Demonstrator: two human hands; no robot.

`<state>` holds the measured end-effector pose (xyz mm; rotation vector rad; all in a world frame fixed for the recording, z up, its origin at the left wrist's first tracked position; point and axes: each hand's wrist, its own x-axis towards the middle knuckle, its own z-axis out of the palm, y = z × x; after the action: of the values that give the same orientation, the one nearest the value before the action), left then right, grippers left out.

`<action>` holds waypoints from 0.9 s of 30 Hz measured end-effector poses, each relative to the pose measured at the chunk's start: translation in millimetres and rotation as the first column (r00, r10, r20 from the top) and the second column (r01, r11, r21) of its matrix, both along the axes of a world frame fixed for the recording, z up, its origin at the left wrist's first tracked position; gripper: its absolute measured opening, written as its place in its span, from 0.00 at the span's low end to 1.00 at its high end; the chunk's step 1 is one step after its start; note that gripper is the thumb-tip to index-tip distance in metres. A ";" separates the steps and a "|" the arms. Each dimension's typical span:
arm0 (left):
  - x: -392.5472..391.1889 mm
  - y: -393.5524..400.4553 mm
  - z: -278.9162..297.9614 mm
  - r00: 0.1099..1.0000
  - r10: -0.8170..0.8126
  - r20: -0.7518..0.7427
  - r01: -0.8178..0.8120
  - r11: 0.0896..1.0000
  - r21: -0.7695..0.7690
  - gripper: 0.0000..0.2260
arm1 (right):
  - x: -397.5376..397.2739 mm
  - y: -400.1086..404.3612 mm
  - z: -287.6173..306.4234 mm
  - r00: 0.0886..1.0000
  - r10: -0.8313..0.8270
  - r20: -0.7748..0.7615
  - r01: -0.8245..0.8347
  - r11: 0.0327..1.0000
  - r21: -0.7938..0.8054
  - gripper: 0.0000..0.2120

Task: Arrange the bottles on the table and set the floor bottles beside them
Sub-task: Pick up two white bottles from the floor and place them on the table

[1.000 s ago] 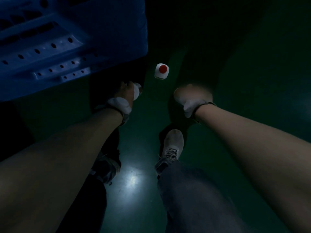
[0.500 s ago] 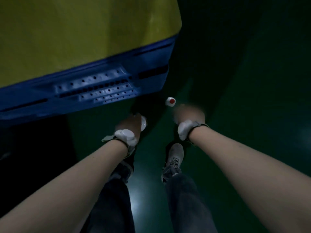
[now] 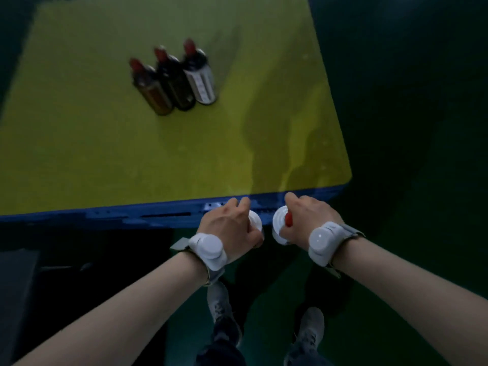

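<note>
Three dark bottles with red caps (image 3: 175,80) stand side by side on the yellow table top (image 3: 105,154), far from me. My left hand (image 3: 232,225) is closed around a white bottle (image 3: 255,223) just below the table's blue front edge (image 3: 158,210). My right hand (image 3: 306,220) grips a second white bottle with a red cap (image 3: 280,225) right beside it. Both held bottles are mostly hidden by my fingers. Each wrist wears a white band.
The dark green floor (image 3: 409,128) lies to the right of the table and under me. My two shoes (image 3: 264,320) stand close to the table's front. A dark grey object (image 3: 15,286) sits low at the left.
I have risen from the floor. Both hands came up from near the floor to table-edge height, the right hand now holding the red-capped white bottle that stood on the floor.
</note>
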<state>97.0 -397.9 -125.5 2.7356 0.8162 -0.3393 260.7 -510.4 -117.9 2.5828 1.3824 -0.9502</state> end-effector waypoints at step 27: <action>-12.2 339.8 12.4 0.941 0.243 0.237 -0.287 0.942 0.173 0.19 | -16.5 348.8 26.9 0.972 0.080 0.220 -0.138 0.955 0.262 0.08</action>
<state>84.8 -58.2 -113.1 2.7298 1.2005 0.0992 244.1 -161.6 -91.0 2.6640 1.6802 -0.4838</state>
